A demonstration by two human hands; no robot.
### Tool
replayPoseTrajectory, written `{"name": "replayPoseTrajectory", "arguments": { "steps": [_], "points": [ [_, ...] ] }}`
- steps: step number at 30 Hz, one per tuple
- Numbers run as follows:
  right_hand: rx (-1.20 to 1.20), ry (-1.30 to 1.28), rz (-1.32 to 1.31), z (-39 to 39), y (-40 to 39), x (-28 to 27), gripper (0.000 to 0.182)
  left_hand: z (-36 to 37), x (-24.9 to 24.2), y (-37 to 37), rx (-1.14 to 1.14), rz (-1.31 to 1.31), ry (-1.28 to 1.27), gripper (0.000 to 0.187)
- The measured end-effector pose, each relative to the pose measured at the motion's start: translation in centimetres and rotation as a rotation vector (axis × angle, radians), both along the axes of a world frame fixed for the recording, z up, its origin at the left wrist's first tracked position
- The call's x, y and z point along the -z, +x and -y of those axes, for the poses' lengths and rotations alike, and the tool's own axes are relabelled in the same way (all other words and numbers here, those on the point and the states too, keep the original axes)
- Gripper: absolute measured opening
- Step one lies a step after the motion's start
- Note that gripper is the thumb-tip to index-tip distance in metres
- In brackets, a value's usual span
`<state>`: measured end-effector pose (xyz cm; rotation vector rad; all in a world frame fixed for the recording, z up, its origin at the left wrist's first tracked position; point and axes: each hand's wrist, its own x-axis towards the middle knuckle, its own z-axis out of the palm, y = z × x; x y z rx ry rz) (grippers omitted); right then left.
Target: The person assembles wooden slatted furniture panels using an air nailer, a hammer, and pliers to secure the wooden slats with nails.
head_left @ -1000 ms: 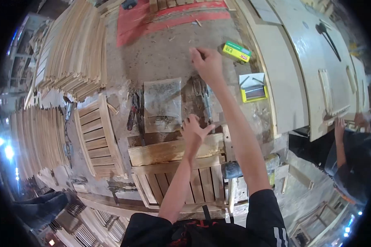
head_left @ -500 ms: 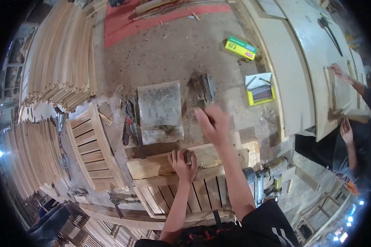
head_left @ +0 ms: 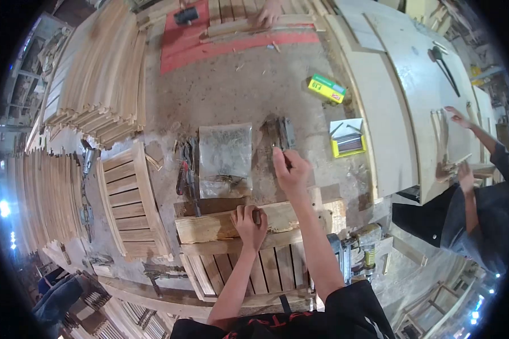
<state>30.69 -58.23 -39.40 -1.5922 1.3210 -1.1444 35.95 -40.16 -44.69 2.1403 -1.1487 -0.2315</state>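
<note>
My left hand [head_left: 249, 227] is closed over a rough wooden beam [head_left: 209, 226], its fingers curled on the upper edge. Against that beam lies a slatted wooden panel [head_left: 264, 271], nearest my body. My right hand [head_left: 293, 174] is raised above the beam's right part with thumb and forefinger pinched. Something tiny and pale shows at its fingertips, too small to name. Just beyond those fingers sits a dark metal block [head_left: 285, 133]. To its left lies a clear plastic bag [head_left: 225, 152] with small dark bits inside, beside red-handled pliers [head_left: 182, 176].
A green-yellow box [head_left: 326, 88] and an open yellow box of staples or nails [head_left: 348, 146] lie at right. Stacked wooden strips [head_left: 99, 68] and another slatted panel [head_left: 129, 203] are left. A nail gun [head_left: 362, 254] stands right. Co-workers' hands [head_left: 270, 12] appear at the far edge and right.
The camera view has tilted up, showing more of the far edge, where another person's hand now appears. My right hand's fingers now point toward the metal block; my left hand stays on the beam.
</note>
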Motion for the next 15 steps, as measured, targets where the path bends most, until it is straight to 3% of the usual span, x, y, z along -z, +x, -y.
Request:
{"name": "replayPoseTrajectory", "arguments": {
  "steps": [6, 7, 8, 9, 12, 15],
  "points": [
    [0.038, -0.018, -0.006, 7.9, 3.0, -6.3, 0.037, 0.0, 1.1, -0.1, 0.053, 0.029, 0.003, 0.011],
    [0.037, -0.012, -0.12, 10.3, 3.6, -6.9, 0.035, 0.5, 0.5, -0.1, 0.051, -0.01, -0.004, 0.01],
    [0.019, 0.004, -0.227, 12.2, 4.2, -7.1, 0.034, 0.5, -0.1, 0.3, 0.034, -0.041, 0.002, 0.01],
    [0.008, -0.033, -0.173, 13.1, 4.8, -7.0, 0.034, 0.5, -0.2, 0.6, -0.009, -0.173, 0.026, 0.009],
    [-0.013, -0.138, -0.205, 15.1, 6.0, -6.2, 0.032, 0.7, -1.5, 2.8, -0.167, -0.133, -0.041, 0.01],
    [-0.003, -0.043, -0.186, 14.8, 6.4, -6.6, 0.03, 1.0, 0.1, 6.1, -0.248, -0.007, 0.05, 0.022]
  ]
}}
